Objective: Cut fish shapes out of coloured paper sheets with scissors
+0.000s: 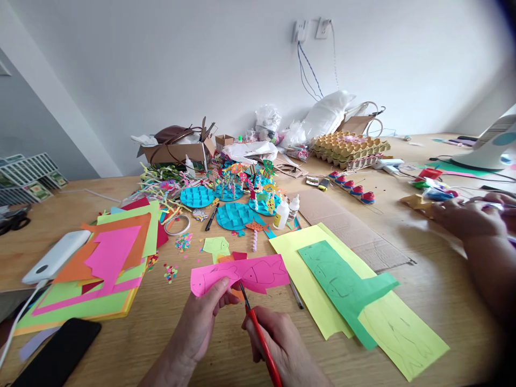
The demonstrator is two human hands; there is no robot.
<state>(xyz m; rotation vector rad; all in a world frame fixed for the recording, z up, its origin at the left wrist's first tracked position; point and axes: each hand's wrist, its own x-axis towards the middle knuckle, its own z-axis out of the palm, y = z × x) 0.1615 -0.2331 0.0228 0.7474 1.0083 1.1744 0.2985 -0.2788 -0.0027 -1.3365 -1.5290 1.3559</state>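
Observation:
My left hand (200, 321) pinches the lower edge of a pink paper strip (266, 272) with fish outlines drawn on it, thumb on top. In my right hand (278, 336) are red-handled scissors (258, 333), their blades at the strip's lower edge between two drawn fish. Just beyond the strip lies a light green paper fish (216, 245). To the right, a green sheet (330, 274) with drawn outlines rests on yellow paper (300, 244). A pen lies partly beside the yellow paper.
Stacked coloured paper (137, 234), a power bank (56, 257) and a black phone (60, 355) lie left. Blue discs (236, 216), glue bottles (281, 214) and egg trays (346, 148) stand beyond. Another person's hands (467, 217) work at the right.

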